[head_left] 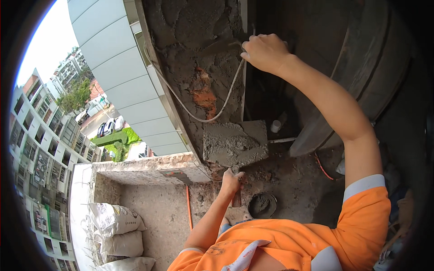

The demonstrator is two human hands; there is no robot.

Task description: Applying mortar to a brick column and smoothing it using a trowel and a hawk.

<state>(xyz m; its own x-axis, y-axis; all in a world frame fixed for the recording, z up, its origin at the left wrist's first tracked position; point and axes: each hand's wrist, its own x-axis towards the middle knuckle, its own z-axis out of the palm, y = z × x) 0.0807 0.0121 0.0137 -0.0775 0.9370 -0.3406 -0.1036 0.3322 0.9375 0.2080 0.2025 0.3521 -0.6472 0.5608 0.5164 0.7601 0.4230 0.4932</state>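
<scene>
My right hand (266, 52) is raised at the upper middle, closed on a trowel whose blade (221, 47) lies against the grey, mortar-covered column (181, 27). A patch of red brick (203, 95) shows through the mortar. A pale cord (187, 109) loops across the column up to near that hand. My left hand (230, 181) is closed round the handle of a square board (235, 142) heaped with wet mortar, held beside the column's lower part. A round bucket (262, 205) with grey mix sits on the floor below it.
A low, rough parapet (135, 169) runs leftward, with white sacks (117, 219) stacked at lower left and buildings (31, 135) beyond. An orange hose (189, 207) and a red tube (321, 165) lie on the floor. A large dark curved panel (343, 58) stands at right.
</scene>
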